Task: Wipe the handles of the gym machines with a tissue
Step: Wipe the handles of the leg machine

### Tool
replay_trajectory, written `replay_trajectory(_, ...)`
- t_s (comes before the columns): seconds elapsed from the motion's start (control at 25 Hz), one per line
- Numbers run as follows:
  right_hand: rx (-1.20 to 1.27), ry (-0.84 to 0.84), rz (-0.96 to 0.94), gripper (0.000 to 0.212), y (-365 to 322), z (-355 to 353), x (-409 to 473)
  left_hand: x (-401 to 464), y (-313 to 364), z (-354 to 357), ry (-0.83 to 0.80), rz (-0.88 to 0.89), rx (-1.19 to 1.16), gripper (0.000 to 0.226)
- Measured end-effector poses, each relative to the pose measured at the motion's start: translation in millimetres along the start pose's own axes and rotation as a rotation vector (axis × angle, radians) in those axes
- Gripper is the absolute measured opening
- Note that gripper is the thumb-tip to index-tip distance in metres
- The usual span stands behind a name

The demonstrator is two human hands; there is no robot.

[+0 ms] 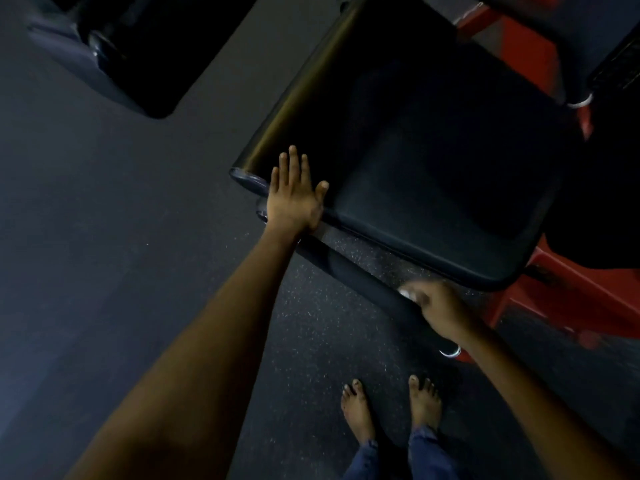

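Note:
My left hand (296,192) lies flat with straight fingers on the corner of a black padded seat (443,188), beside the upper black roller pad (304,88). Lower down, my right hand (438,308) is blurred and grips a small white tissue (406,292) against the lower black padded bar (360,275) that runs under the seat's front edge. The bar's chrome end cap (450,351) shows just below my right wrist.
The machine's red frame (581,299) stands to the right and at the top right. Another dark padded machine part (114,53) fills the upper left. Speckled dark rubber floor (104,220) spreads around. My bare feet (391,407) stand below the bar.

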State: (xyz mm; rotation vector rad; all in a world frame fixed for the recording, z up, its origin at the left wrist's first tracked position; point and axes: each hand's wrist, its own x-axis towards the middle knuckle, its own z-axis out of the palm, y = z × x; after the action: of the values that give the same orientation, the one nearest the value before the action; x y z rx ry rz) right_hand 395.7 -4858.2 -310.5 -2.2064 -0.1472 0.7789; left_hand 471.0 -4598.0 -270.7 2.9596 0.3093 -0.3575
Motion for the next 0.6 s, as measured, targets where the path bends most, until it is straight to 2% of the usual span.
replay_trajectory(0.08,0.074,0.246,-0.137,0.021,-43.6,14.4,15.9,-8.8,30.8,15.7,0.001,0.048,0.048,0.062)
replay_trajectory(0.16,0.116,0.267,-0.338,0.015,-75.1,27.3,20.6,-18.1,42.4,29.3,0.035,0.077,0.121,0.063)
replay_trajectory(0.24,0.039,0.263,-0.468,0.015,-56.7,30.1,8.1,-19.4,41.8,32.2,0.051,0.065,0.142,0.063)
replay_trajectory(0.36,-0.128,0.263,-0.382,0.026,9.8,14.5,-34.6,-20.3,45.5,32.9,0.047,0.048,0.186,0.064)
replay_trajectory(0.48,-0.109,0.294,-0.200,0.022,29.2,2.4,-56.4,-21.5,50.6,34.6,0.048,0.022,0.214,0.063)
replay_trajectory(0.6,-0.090,0.362,-0.377,0.020,-18.6,21.1,-35.8,-21.1,49.7,34.4,0.048,0.015,0.217,0.063)
